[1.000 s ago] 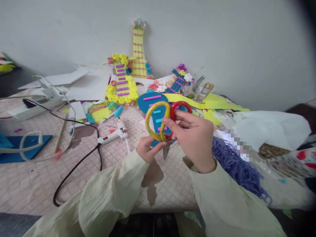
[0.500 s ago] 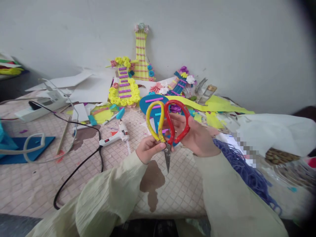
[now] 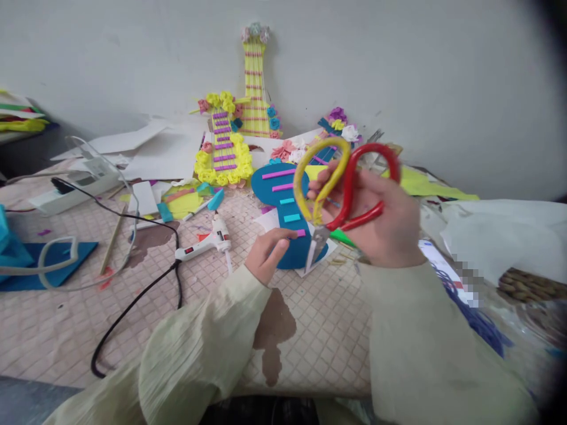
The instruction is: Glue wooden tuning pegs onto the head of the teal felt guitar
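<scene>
Where scissors [image 3: 346,203] hung: we saw right hand [image 3: 392,227] grip them.
Left hand [image 3: 269,255]: loosely spread, inside table [image 3: 325,330] front edge.

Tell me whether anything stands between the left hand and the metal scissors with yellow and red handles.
Nothing visible stands between the left hand and the metal scissors with yellow and red handles; the flat, rounded blue piece with purple and turquoise strips shows behind the gap.

A glue gun [image 3: 213,241] lies on the table [image 3: 328,330]; a yellow guitar model [image 3: 254,88] stands against the wall [image 3: 398,77].
</scene>
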`<action>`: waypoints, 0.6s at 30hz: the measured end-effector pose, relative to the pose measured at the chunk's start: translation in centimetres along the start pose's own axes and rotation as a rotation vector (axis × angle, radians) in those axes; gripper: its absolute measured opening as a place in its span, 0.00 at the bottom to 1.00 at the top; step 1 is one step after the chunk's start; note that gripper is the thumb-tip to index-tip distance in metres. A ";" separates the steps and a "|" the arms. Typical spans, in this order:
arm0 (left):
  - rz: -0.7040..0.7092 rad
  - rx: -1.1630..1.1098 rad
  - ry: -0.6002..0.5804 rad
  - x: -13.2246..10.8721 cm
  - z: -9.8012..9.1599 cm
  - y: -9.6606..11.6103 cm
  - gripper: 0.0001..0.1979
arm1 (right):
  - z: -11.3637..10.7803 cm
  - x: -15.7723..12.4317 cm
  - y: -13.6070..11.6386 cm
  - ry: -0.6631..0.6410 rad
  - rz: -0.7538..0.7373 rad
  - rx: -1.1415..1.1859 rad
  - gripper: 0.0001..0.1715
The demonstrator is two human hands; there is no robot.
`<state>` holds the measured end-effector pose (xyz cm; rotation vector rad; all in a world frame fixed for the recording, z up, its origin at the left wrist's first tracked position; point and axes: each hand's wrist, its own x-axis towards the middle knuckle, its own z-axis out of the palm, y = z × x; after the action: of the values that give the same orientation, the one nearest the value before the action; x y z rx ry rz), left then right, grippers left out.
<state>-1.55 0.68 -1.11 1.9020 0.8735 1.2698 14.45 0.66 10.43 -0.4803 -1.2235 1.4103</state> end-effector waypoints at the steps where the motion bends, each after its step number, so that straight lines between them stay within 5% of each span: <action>1: 0.007 0.175 -0.023 -0.1 0.2 -0.2 0.18 | -0.4 0.0 -0.4 0.022 -0.050 -0.010 0.16; 6: 0.049 0.656 -0.198 -0.8 1.9 -1.8 0.15 | -1.9 0.1 -0.3 0.149 -0.285 -0.054 0.14; 18: 0.045 0.700 -0.282 -0.8 2.1 -2.3 0.15 | -3.6 -1.5 3.2 0.185 -0.281 -0.144 0.10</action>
<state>-0.16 0.93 -4.01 2.5687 1.2280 0.7249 16.33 1.32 5.80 -0.5045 -1.1942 1.0223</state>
